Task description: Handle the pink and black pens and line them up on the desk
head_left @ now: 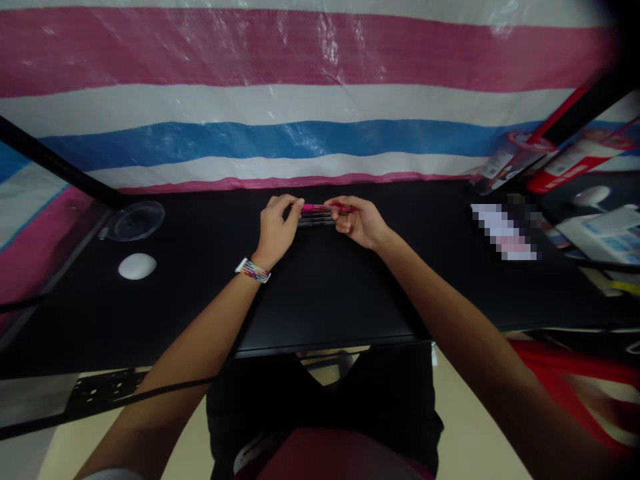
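A slim pink-and-red pen (314,209) lies crosswise between my two hands at the back middle of the black table. My left hand (278,227) pinches its pink end between thumb and fingers. At the red end, the fingers of my right hand (364,223) are closed around the pen. Just in front of it, several dark pens (317,219) lie side by side in a row on the table. Their ends are partly hidden by my hands.
To the left are a clear round lid (135,222) and a white rounded object (137,266). A pixelated flat item (505,233), a clear cup (510,167) and a red-and-white container (580,160) stand to the right. Striped sheeting (310,143) hangs behind the black table (330,293).
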A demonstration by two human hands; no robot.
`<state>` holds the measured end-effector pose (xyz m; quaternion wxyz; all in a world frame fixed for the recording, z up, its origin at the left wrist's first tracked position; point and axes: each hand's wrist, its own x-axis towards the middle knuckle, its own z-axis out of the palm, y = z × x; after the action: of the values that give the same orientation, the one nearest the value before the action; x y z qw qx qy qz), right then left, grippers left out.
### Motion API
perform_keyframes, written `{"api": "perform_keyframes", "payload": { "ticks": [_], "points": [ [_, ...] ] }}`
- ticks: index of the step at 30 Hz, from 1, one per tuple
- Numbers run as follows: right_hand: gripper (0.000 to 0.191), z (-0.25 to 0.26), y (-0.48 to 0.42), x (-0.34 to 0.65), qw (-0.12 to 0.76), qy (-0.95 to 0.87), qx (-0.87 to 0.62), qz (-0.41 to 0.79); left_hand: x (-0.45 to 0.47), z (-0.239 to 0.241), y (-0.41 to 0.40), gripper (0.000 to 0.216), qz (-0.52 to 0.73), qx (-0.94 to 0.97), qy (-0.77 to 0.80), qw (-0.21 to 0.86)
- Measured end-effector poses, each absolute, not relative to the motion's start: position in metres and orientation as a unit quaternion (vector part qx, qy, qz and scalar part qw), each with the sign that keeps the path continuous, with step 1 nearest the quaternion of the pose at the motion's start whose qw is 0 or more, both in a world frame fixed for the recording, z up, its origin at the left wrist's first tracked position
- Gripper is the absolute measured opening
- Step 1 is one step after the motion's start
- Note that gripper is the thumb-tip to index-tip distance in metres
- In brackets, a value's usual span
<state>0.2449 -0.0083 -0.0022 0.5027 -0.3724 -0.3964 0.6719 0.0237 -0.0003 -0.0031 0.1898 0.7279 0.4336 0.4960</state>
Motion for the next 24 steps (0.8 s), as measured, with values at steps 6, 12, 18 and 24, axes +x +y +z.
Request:
{"api": "perform_keyframes", "payload": {
  "ticks": [6,12,18,24],
  "points": [
    [0.013,-0.007,-0.007,0.238,0.585,-0.355,-0.390,0.617,0.025,-0.008,0.004,0.031,0.493,0.730,0.433,0.190],
    [0.013,-0.009,-0.010,0.232,0.578,-0.366,-0.388,0.618,0.022,-0.009,0.010,0.050,0.503,0.716,0.446,0.187],
    [0.014,-0.013,-0.009,0.232,0.582,-0.387,-0.387,0.602,0.020,-0.011,0.013,0.031,0.531,0.691,0.415,0.262],
    [0.016,-0.018,-0.008,0.231,0.609,-0.414,-0.382,0.559,0.017,-0.012,0.017,0.046,0.513,0.692,0.430,0.271]
  ]
}}
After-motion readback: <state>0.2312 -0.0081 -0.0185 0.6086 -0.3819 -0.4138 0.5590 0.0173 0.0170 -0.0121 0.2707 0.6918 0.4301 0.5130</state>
